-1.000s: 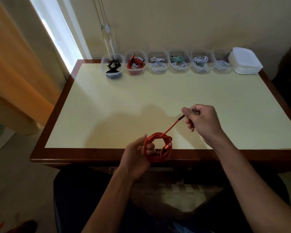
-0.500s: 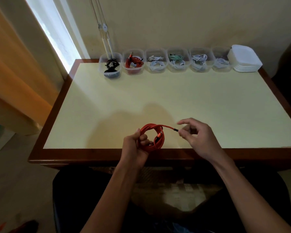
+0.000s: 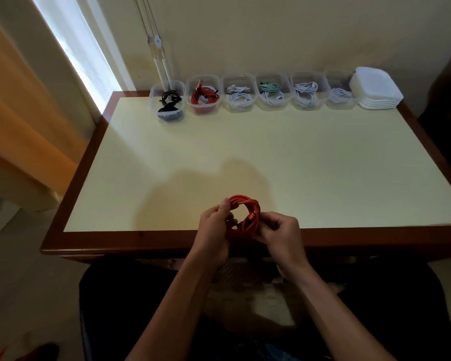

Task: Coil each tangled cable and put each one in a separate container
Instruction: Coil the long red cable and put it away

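Hands meet at lower centre of the frame over the table's near edge: my left hand and right hand both curl fingers around the coiled orange cable. Six filled containers line the upper edge.

A single head-worn wide-angle view looks forward and down from a seated person's position at the near edge of a cream-topped table, close above both forearms; the far wall and a row of clear containers fill the top of frame.
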Motion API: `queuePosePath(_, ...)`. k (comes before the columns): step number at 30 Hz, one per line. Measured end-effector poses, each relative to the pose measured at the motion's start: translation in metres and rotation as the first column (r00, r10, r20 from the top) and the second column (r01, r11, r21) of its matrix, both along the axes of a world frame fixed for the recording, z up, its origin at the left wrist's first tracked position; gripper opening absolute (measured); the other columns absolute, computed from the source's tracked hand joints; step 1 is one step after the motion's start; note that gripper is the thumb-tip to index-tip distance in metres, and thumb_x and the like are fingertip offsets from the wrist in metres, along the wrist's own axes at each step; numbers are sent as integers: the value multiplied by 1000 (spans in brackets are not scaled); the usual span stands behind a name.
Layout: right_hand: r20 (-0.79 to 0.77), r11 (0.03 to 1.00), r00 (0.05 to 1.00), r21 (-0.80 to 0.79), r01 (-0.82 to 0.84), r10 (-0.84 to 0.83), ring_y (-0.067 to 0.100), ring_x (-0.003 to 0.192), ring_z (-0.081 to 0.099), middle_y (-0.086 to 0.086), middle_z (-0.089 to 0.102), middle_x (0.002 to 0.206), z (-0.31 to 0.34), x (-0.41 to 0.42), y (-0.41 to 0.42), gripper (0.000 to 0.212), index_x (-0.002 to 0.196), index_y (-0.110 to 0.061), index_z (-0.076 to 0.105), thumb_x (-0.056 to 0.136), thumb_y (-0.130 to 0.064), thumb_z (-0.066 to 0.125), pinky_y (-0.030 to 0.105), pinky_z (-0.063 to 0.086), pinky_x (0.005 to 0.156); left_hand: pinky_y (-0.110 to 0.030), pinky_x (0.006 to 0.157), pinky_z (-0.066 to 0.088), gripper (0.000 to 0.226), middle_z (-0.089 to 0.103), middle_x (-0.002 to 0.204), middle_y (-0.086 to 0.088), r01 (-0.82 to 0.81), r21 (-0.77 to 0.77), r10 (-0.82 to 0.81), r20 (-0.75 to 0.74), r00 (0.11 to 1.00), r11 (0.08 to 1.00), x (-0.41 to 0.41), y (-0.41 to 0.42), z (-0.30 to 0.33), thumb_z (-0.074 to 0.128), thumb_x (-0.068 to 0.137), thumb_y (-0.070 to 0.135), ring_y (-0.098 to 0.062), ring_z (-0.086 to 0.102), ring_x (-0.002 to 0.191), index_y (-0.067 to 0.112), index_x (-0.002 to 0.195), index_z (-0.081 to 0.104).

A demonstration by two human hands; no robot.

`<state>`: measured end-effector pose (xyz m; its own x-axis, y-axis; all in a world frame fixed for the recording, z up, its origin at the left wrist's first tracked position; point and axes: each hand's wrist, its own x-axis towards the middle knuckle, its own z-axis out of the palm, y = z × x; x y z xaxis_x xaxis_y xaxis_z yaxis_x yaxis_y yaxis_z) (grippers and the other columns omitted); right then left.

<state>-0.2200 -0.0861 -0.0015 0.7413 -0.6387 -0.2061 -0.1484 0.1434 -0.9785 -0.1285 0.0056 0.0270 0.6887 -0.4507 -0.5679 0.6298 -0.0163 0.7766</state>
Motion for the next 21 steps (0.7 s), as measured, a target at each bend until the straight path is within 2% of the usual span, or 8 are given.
queuePosePath(4,83,882,994,470,24,-71,35,97,71,25,72,97,8,0,3,20,102,6,69,96,1,50,42,57,87,-13,48,48,39,54,97,-6,43,153,-76,215,974,987,0,-1,5,32,107,31,-11,55,83,4,116,59)
queuePosePath(6,110,849,989,529,22,-94,37,100,69,27,69,103,11,2,4,22,112,5,65,97,-7,54,44,56,89,-15,51,51,37,56,99,-4,73,150,-109,249,962,986,0,-1,5,31,107,30,-11,57,87,6,116,57)
queuePosePath(9,82,883,992,467,50,-99,35,98,70,26,71,102,12,5,9,24,118,0,62,97,-11,57,47,56,91,-30,70,57,33,58,105,-5,116,158,-158,287,945,981,-2,-1,-1,34,106,31,-16,61,94,10,113,58)
queuePosePath(12,61,906,993,417,65,-99,28,90,67,17,69,91,12,6,13,21,111,-4,66,98,-17,57,49,54,92,-32,71,52,34,56,98,-5,121,131,-151,252,956,984,-1,-2,-7,34,106,31,-19,56,89,8,110,59)
queuePosePath(14,35,959,998,281,38,-50,23,90,67,8,69,91,11,7,16,19,108,-10,68,96,-23,61,45,56,90,-40,78,55,37,57,100,-18,120,95,-138,217,966,988,0,-2,-11,34,106,32,-32,57,91,7,104,62)
queuePosePath(16,-30,996,1000,86,-7,9,16,92,69,3,70,96,11,9,18,18,110,-17,64,92,-22,66,34,59,84,-53,91,54,39,59,110,-30,123,65,-134,215,967,990,-1,-3,-13,35,106,28,-42,61,101,4,103,65)
queuePosePath(18,-108,999,993,-26,-41,38,16,91,68,3,68,97,11,11,15,22,111,-20,59,91,-19,68,27,59,78,-53,94,52,38,61,104,-27,132,72,-147,265,953,989,-2,-5,-14,35,106,25,-36,62,96,4,101,66)
queuePosePath(21,-192,986,979,-139,-94,66,12,77,62,-1,61,85,12,14,7,25,111,-14,54,90,-17,68,18,51,64,-41,81,55,34,59,82,-2,128,87,-150,347,926,988,0,-8,-15,37,106,22,-14,59,80,8,93,66)
